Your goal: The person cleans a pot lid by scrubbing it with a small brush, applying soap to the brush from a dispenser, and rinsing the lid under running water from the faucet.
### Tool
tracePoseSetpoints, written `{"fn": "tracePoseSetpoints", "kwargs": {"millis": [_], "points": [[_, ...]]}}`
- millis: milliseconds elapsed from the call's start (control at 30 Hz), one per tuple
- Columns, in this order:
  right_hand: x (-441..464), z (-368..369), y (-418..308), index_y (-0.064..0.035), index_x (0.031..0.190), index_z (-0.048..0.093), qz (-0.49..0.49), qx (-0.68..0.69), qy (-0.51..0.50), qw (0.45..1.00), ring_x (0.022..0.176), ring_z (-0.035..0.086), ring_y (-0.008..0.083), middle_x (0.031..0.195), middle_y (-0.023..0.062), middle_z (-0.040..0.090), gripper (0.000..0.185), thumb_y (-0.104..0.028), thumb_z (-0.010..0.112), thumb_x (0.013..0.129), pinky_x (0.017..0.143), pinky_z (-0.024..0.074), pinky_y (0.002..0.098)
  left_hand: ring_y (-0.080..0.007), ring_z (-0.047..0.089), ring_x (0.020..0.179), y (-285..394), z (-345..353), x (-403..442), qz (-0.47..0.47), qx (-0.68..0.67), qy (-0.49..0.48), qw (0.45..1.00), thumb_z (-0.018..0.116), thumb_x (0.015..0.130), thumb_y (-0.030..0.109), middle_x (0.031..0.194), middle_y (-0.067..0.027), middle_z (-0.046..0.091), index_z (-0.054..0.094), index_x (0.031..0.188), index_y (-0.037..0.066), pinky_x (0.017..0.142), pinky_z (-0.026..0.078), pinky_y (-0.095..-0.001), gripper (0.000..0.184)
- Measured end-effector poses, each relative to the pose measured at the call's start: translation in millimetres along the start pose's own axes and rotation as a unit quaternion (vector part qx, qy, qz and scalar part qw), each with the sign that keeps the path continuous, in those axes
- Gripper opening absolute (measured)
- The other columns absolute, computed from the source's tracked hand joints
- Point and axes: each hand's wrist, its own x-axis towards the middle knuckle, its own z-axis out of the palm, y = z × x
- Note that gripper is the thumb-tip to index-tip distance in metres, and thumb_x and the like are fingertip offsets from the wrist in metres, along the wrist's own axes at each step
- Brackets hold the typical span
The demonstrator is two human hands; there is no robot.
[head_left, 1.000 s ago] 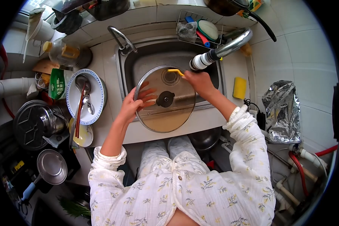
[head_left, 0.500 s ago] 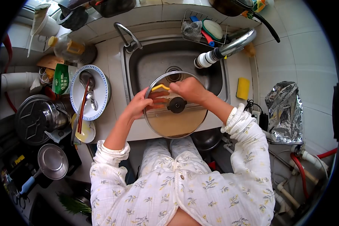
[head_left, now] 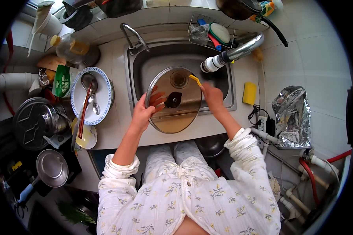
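Observation:
A round glass lid (head_left: pixel 176 113) with a metal rim and a dark knob is held tilted over the front of the steel sink (head_left: pixel 153 58). My left hand (head_left: pixel 145 109) grips its left rim, the thumb on the near side and the fingers seen through the glass. In my closed right hand (head_left: pixel 212 96) is a small yellow tool (head_left: pixel 195 80), its bent end at the lid's upper right rim. What kind of tool it is I cannot tell.
A chrome faucet (head_left: pixel 134 37) and a thick chrome pipe (head_left: pixel 239 51) reach over the sink. Left stand a bowl (head_left: pixel 77 86) with spoons and chopsticks, a bottle (head_left: pixel 72 49) and a small pan (head_left: pixel 51 168). A yellow sponge (head_left: pixel 249 93) and foil (head_left: pixel 292 113) are right.
My right hand has moved right with the yellow tool, from over the glass to the lid's right rim. The lid has shifted slightly left and up and is tilted more.

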Motion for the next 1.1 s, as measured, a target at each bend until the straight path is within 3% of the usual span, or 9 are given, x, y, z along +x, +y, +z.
{"fn": "tracePoseSetpoints", "kwargs": {"millis": [133,333,433,533,633,833,933,1100], "points": [[-38,38,-1,-0.0042,0.076,0.053,0.152,0.093,-0.015,0.984,0.068,0.056,0.0427,0.066,0.0210,0.057,0.022,-0.020,0.054,0.091,0.056,0.0414,0.0493,-0.0266,0.051,0.121,-18,17,-3,0.054,-0.032,0.101,0.993,0.035,0.068,-0.014,0.132,-0.0152,0.049,0.034,0.140,0.005,0.099,0.046,-0.0364,0.075],[-44,55,-15,-0.0019,0.078,0.056,0.265,0.200,-0.026,0.943,0.069,0.056,0.0433,0.070,0.0230,0.057,0.023,-0.021,0.054,0.091,0.058,0.0414,0.0498,-0.0272,0.047,0.125,-49,44,-11,0.151,-0.028,0.164,0.974,0.035,0.073,-0.017,0.136,-0.0143,0.046,0.034,0.139,0.004,0.103,0.043,-0.0377,0.070],[-8,40,-22,-0.0018,0.079,0.055,0.157,0.151,0.064,0.974,0.069,0.056,0.0433,0.070,0.0229,0.058,0.023,-0.021,0.053,0.092,0.058,0.0412,0.0505,-0.0274,0.046,0.127,-58,61,-21,0.174,-0.002,0.161,0.972,0.036,0.075,-0.018,0.139,-0.0142,0.043,0.031,0.140,0.004,0.105,0.041,-0.0393,0.070],[22,18,-40,-0.0023,0.080,0.055,0.104,0.113,0.048,0.987,0.069,0.056,0.0441,0.070,0.0230,0.058,0.022,-0.021,0.052,0.092,0.058,0.0407,0.0512,-0.0277,0.045,0.127,-54,67,-24,0.172,-0.026,0.166,0.971,0.035,0.075,-0.018,0.139,-0.0144,0.042,0.029,0.141,0.004,0.106,0.040,-0.0399,0.070],[15,22,-28,-0.0029,0.080,0.055,0.098,0.096,0.062,0.989,0.069,0.055,0.0445,0.069,0.0230,0.058,0.022,-0.021,0.052,0.092,0.059,0.0405,0.0516,-0.0276,0.045,0.127,-45,65,-22,0.177,-0.070,0.179,0.965,0.035,0.075,-0.018,0.138,-0.0147,0.043,0.030,0.141,0.004,0.105,0.040,-0.0400,0.069],[-57,36,-33,-0.0018,0.081,0.053,0.242,0.146,-0.048,0.958,0.071,0.056,0.0442,0.072,0.0235,0.058,0.023,-0.021,0.051,0.093,0.061,0.0420,0.0501,-0.0271,0.046,0.126,-51,68,-16,0.220,0.023,0.228,0.948,0.035,0.076,-0.018,0.137,-0.0146,0.044,0.031,0.139,0.001,0.106,0.040,-0.0402,0.066],[-55,40,-35,0.0001,0.087,0.052,0.280,0.196,-0.022,0.939,0.072,0.057,0.0436,0.071,0.0229,0.059,0.023,-0.022,0.053,0.092,0.062,0.0434,0.0483,-0.0273,0.045,0.126,-54,76,-22,0.236,0.032,0.241,0.941,0.035,0.076,-0.018,0.138,-0.0144,0.043,0.030,0.140,0.001,0.106,0.038,-0.0404,0.066],[-41,31,-31,0.0019,0.098,0.051,0.202,0.218,-0.017,0.955,0.079,0.058,0.0432,0.080,0.0239,0.061,0.028,-0.024,0.059,0.089,0.066,0.0458,0.0456,-0.0275,0.041,0.130,-52,82,-34,0.262,-0.069,0.206,0.940,0.038,0.075,-0.018,0.140,-0.0131,0.040,0.026,0.142,0.006,0.107,0.037,-0.0419,0.072]]}}
